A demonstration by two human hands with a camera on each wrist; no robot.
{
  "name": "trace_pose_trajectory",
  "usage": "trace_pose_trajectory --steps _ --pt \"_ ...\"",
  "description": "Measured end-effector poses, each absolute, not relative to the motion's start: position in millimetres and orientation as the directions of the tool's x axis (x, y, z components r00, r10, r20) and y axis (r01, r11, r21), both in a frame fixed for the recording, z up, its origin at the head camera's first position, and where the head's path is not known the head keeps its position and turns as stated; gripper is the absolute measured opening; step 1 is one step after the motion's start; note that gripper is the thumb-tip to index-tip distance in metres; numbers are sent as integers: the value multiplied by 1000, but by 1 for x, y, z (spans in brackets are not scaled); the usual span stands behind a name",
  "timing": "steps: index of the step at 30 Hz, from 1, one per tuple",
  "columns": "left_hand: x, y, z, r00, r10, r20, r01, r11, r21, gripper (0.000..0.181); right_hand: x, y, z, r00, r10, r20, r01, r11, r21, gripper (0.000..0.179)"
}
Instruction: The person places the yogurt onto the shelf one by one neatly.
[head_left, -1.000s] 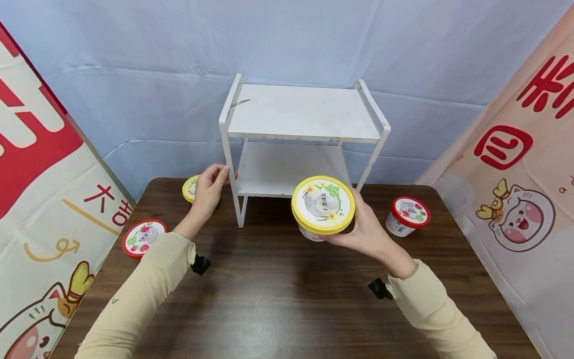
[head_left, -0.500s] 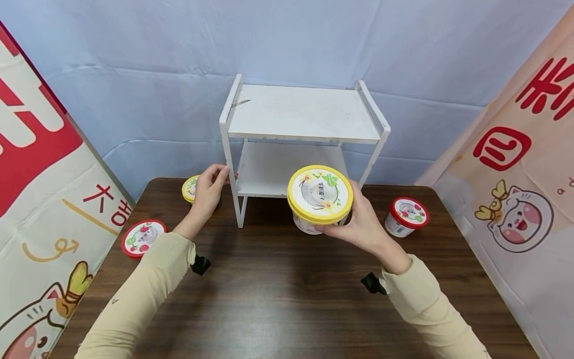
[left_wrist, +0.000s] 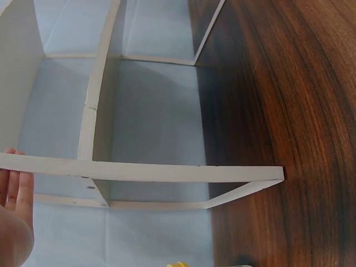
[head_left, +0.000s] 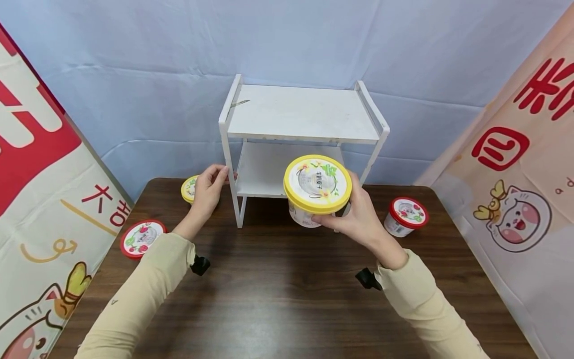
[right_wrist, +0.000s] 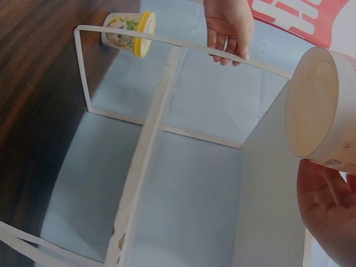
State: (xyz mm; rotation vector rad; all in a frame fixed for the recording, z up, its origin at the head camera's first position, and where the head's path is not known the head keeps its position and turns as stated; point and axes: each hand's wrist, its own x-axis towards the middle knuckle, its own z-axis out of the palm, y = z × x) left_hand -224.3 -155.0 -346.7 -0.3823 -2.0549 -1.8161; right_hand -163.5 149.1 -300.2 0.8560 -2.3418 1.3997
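My right hand [head_left: 362, 214] grips a paper tub with a yellow lid [head_left: 317, 185], raised in front of the lower shelf of a white two-tier rack [head_left: 300, 112]. The tub stays roughly upright; its bare round base [right_wrist: 312, 103] shows in the right wrist view. My left hand [head_left: 209, 187] holds the rack's left front post between thumb and fingers, the fingers partly hidden behind it. In the left wrist view, its fingers [left_wrist: 16, 189] pass behind the white post. Both shelves hold nothing.
A second yellow-lidded tub [head_left: 189, 188] stands behind my left hand, partly covered. One red-lidded tub [head_left: 142, 238] sits by my left forearm, another [head_left: 407, 216] right of the rack. All stand on the dark wooden table [head_left: 269, 289]; cloth hangs behind.
My right hand has moved the tub forward and slightly left, so it now overlaps the lower shelf's front edge more. The left hand stays on the post.
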Motion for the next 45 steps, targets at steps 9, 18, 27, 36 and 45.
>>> trace_pose_trajectory --steps 9,18,27,36,45 --pt "-224 -155 -347 -898 -38 438 429 139 893 23 -168 142 -287 -771 -342 538 -633 310 -710 88" --pt "-226 -155 -347 -895 -44 444 435 133 890 23 -170 134 -274 -776 -304 553 -630 327 -705 87" --pt "-225 -155 -347 -897 -44 441 434 115 894 24 -176 131 -266 -765 -272 583 -643 321 -695 84" --pt "-224 -155 -346 -898 -52 438 429 126 895 24 -181 127 -257 -754 -242 611 -656 326 -681 83" --pt "-223 -156 -347 -900 -40 433 423 148 894 25 -186 125 -247 -752 -211 625 -659 296 -692 79"
